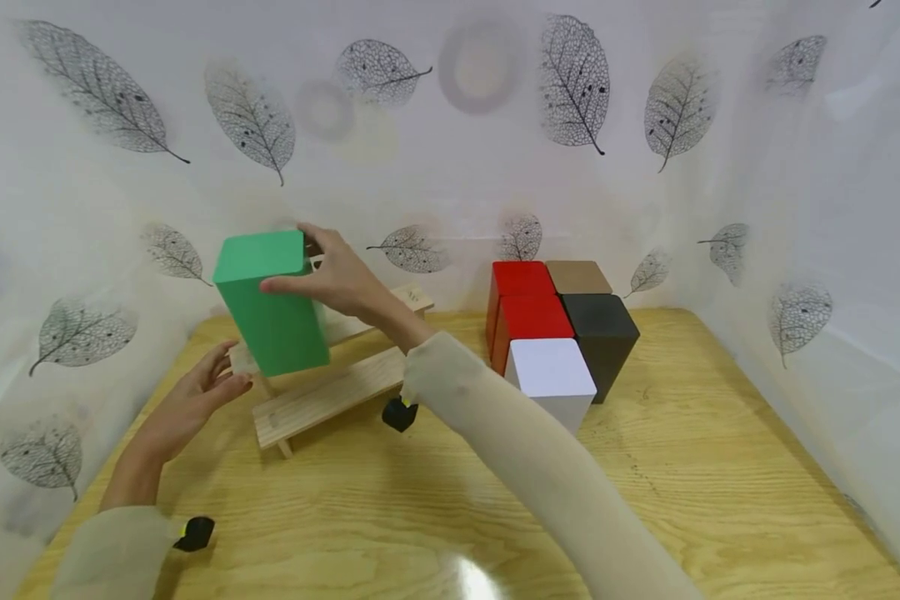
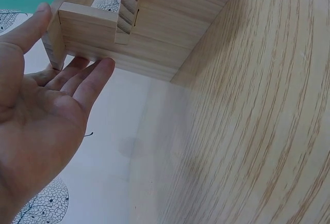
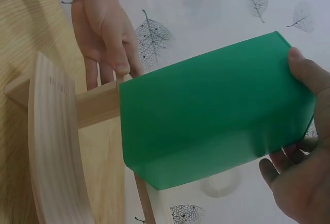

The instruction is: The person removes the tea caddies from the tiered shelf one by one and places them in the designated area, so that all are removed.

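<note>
My right hand (image 1: 337, 275) grips a tall green box (image 1: 273, 308) near its top, thumb on the front face and fingers round the far side. The box stands slightly tilted and overlaps the upper step of a two-step wooden rack (image 1: 337, 396) in the head view. By the rack's left end is my left hand (image 1: 195, 400), with loosely extended fingers. The left wrist view shows its thumb (image 2: 38, 22) beside the upper board's edge and its fingertips (image 2: 105, 66) right at the end support. In the right wrist view, the box's lower end hides part of the rack.
On the right of the wooden table (image 1: 645, 500) stand two red boxes (image 1: 532, 317), a tan box (image 1: 579, 277), a black box (image 1: 603, 333) and a white box (image 1: 551, 371), grouped closely. A leaf-print curtain (image 1: 450, 167) hangs behind and at both sides.
</note>
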A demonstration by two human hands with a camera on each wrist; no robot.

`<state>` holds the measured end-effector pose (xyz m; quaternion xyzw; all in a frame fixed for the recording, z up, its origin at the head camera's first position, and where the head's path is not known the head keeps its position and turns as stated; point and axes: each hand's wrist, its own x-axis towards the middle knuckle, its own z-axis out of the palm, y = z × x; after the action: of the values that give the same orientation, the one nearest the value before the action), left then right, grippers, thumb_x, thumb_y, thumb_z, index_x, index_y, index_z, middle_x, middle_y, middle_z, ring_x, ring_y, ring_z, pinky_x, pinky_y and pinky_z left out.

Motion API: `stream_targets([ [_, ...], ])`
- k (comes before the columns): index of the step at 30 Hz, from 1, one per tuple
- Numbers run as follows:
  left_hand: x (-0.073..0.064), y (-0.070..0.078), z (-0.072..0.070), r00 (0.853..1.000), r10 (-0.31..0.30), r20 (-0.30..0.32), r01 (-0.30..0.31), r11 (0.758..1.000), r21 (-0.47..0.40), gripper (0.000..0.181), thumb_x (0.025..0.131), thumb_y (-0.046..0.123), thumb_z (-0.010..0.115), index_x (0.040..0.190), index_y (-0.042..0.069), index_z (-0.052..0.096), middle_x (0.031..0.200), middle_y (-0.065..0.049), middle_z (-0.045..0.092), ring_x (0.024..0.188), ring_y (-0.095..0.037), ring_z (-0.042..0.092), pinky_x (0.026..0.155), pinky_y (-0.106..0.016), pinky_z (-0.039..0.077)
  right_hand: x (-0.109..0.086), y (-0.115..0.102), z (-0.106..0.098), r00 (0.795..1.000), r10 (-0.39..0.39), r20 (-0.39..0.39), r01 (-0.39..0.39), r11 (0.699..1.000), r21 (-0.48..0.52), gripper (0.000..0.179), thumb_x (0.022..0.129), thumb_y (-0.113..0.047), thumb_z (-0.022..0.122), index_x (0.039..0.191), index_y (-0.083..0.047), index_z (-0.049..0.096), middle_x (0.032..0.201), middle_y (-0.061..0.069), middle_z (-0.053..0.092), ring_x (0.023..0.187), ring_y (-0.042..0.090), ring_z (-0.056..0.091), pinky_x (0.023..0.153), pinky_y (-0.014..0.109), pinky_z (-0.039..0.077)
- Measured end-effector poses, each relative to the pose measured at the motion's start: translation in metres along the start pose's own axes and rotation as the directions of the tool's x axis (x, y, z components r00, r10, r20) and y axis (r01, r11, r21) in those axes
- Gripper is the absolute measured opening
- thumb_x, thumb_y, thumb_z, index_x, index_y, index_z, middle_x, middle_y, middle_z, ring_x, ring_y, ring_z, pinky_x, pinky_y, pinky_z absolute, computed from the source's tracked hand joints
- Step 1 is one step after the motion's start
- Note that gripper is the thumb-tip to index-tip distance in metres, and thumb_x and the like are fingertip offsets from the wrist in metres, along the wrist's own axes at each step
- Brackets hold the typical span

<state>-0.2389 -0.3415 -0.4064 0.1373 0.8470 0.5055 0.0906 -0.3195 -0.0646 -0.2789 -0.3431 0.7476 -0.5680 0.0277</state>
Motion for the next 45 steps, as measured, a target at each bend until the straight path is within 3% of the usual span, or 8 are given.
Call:
stream_targets([
  [7, 0.0, 0.001, 0.0, 1.0, -0.013, -0.008, 0.013, 1.0, 0.018, 0.08, 0.113, 0.033, 0.046, 0.166, 0.009, -0.009, 0.164, -0.033, 0.017, 0.112, 0.013, 0.051, 0.087, -0.01, 0.044, -0.02, -0.003, -0.002, 0.999, 0.041, -0.016, -0.039, 0.997, 0.069, 0.082, 0.086, -0.021, 0.086, 0.152, -0.006, 0.04, 0.122, 0.0, 0.06, 0.11, 0.011, 0.06, 0.09, 0.023, 0.053],
  [13, 0.0, 0.002, 0.002, 1.0, 0.014, -0.011, -0.014, 1.0, -0.014, 0.079, 0.113, 0.029, 0.046, 0.165, 0.005, -0.008, 0.163, -0.036, 0.017, 0.111, 0.014, 0.053, 0.088, -0.009, 0.043, -0.041, -0.004, -0.002, 0.999, 0.002, -0.04, 0.0, 0.999, 0.038, 0.083, 0.085, -0.018, 0.088, 0.151, -0.007, 0.038, 0.128, 0.002, 0.058, 0.113, 0.011, 0.058, 0.093, 0.021, 0.051],
  [19, 0.0, 0.003, 0.003, 1.0, 0.011, -0.004, -0.011, 1.0, -0.012, 0.08, 0.113, 0.03, 0.046, 0.165, 0.007, -0.01, 0.163, -0.036, 0.014, 0.11, 0.015, 0.051, 0.087, -0.009, 0.043, -0.064, -0.008, -0.009, 0.997, 0.024, -0.074, -0.024, 1.0, 0.003, 0.087, 0.083, -0.022, 0.089, 0.153, -0.009, 0.038, 0.131, 0.001, 0.058, 0.116, 0.01, 0.057, 0.096, 0.023, 0.05],
  [24, 0.001, 0.001, 0.003, 0.999, 0.034, -0.008, -0.034, 0.999, -0.022, 0.079, 0.113, 0.027, 0.046, 0.164, 0.004, -0.01, 0.162, -0.038, 0.016, 0.111, 0.015, 0.052, 0.087, -0.008, 0.044, -0.087, -0.012, -0.013, 0.996, 0.001, -0.09, -0.001, 1.0, 0.003, 0.081, 0.083, -0.021, 0.089, 0.149, -0.011, 0.044, 0.132, 0.0, 0.058, 0.117, 0.012, 0.058, 0.097, 0.027, 0.051],
  [36, 0.0, -0.005, 0.005, 0.995, 0.097, -0.006, -0.097, 0.991, -0.096, 0.075, 0.114, 0.02, 0.043, 0.163, 0.0, -0.01, 0.157, -0.044, 0.013, 0.112, 0.013, 0.056, 0.092, -0.012, 0.048, -0.14, -0.018, -0.02, 0.994, 0.089, -0.064, -0.084, 0.993, 0.077, 0.082, 0.082, -0.02, 0.09, 0.149, -0.014, 0.045, 0.133, -0.003, 0.057, 0.119, 0.016, 0.058, 0.096, 0.033, 0.054],
  [45, 0.003, -0.008, 0.005, 0.992, 0.126, -0.001, -0.126, 0.987, -0.102, 0.073, 0.114, 0.017, 0.043, 0.164, 0.001, -0.007, 0.155, -0.037, 0.018, 0.114, 0.011, 0.056, 0.093, -0.012, 0.048, -0.177, -0.009, -0.034, 0.993, 0.118, -0.02, -0.116, 0.99, 0.086, 0.082, 0.082, -0.013, 0.088, 0.151, -0.013, 0.043, 0.136, 0.005, 0.056, 0.122, 0.024, 0.056, 0.095, 0.037, 0.055],
])
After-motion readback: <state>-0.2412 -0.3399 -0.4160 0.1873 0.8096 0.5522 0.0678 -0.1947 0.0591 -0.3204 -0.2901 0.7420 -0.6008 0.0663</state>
